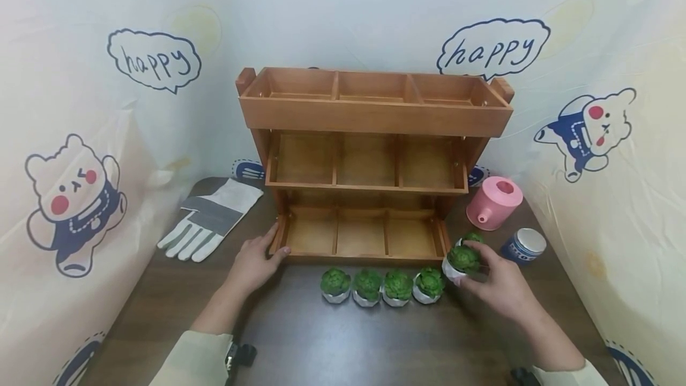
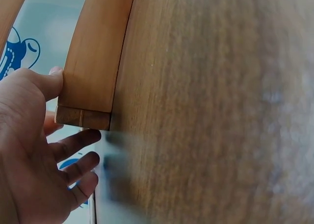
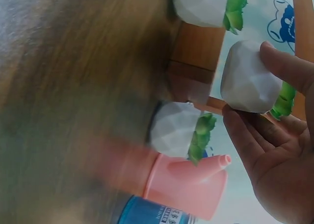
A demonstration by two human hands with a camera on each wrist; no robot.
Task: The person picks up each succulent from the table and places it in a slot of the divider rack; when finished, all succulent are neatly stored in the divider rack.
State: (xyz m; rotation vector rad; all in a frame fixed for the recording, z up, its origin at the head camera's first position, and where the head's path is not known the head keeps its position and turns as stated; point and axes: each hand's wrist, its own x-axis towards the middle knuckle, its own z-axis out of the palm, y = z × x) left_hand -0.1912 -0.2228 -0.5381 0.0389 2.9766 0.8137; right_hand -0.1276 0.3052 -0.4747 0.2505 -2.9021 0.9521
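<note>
It seemed the work was only partly done, since your right hand [image 1: 501, 285] pinched one lifted potted plant [image 1: 462, 260] beside the wooden rack [image 1: 375, 117], your left hand [image 1: 254, 264] gripped the rack's corner, and four plants [image 1: 367, 285] in front and another plant [image 1: 473, 236] behind were probably left.

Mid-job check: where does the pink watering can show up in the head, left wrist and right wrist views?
Head: pink watering can at the right, beside the wooden shelf.
Left wrist: not in it.
Right wrist: lower middle, between a white-potted plant and the blue tin.
Shared landmark: the wooden shelf, partly seen in both wrist views.
</note>
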